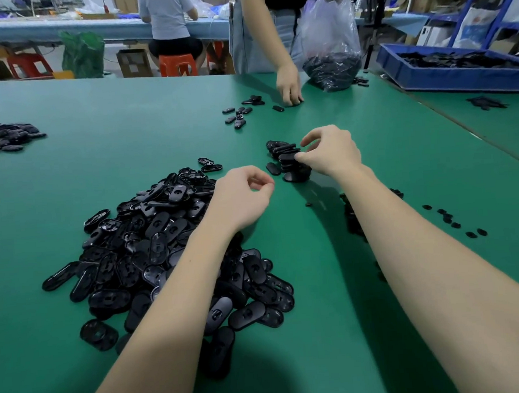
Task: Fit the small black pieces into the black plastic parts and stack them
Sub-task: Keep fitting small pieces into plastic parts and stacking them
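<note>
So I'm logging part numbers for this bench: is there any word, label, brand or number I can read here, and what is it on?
None can be read.
Black plastic parts in the large pile: moulded shapes only, no lettering visible.
Stack of parts gripped by the right hand: no visible text.
White bag on the blue shelving: a blue print, too blurred to read.
Cardboard boxes under the far bench: no legible marks.

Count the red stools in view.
3, all under the far bench: one at left, one under the seated person, one partly hidden just right of it. More may be hidden.
</note>
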